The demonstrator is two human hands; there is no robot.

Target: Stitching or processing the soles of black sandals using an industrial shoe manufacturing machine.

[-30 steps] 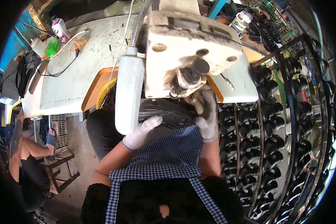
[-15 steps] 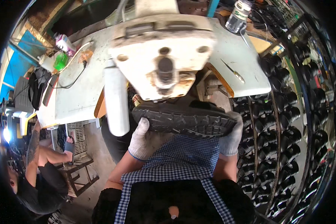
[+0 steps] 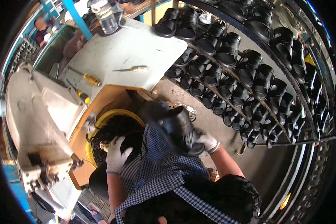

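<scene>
My right hand [image 3: 206, 142], in a white knit glove, is closed on one end of a black sandal [image 3: 183, 128]. The sandal is held tilted over my blue-checked apron [image 3: 164, 160], its broad upper strap showing. My left hand [image 3: 117, 155], gloved in white too, has let its fingers spread apart and holds nothing I can see. It is nearest to a yellow-rimmed tub [image 3: 127, 112] with black strips or scraps [image 3: 110, 134] inside. Whether the left fingers touch the scraps I cannot tell.
A pale sewing-type machine [image 3: 37, 112] stands at left. On the white tabletop [image 3: 149, 41] are a thin pointed tool [image 3: 138, 68], yellow-handled screwdrivers [image 3: 92, 80] and a clear bottle [image 3: 107, 18]. Racks of black sandals [image 3: 250, 71] fill the right. Another person [image 3: 41, 28] is far left.
The view has swung right, away from the machine. The sandal, earlier held by both hands with its sole showing, is now in my right hand alone; my left hand has come off it.
</scene>
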